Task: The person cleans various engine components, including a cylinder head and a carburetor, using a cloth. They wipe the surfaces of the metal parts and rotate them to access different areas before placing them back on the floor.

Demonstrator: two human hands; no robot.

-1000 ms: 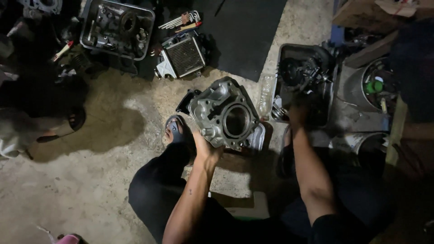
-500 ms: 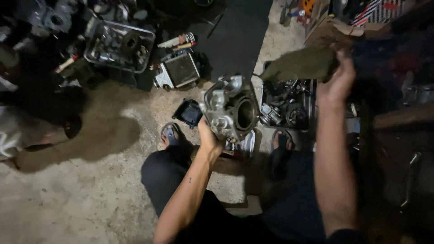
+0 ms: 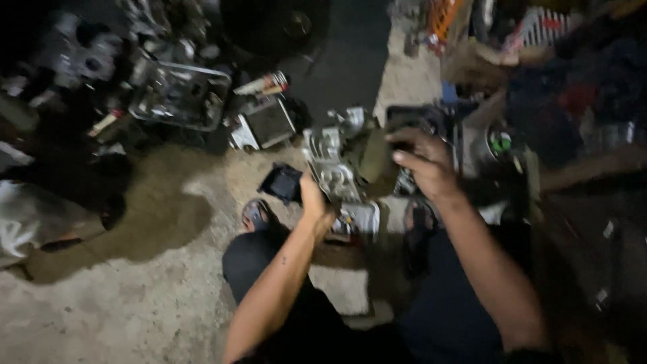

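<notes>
Head view, engine part: A grey metal engine casting is held up over the concrete floor, in front of the squatting person's knees.
Left hand: The left hand grips the casting's lower edge from beneath, fingers closed on it, forearm angled up.
Right hand: The right hand presses a dark olive rag against the casting's side, fingers curled over the cloth.
Doing it well: Likely a steady underhand grip matters while rubbing.
Surroundings: Blurred metal parts lie beyond.

Motion-blurred grey metal engine casting, partly hidden by olive-green rag; dark cluttered parts at upper left indistinct.
</notes>
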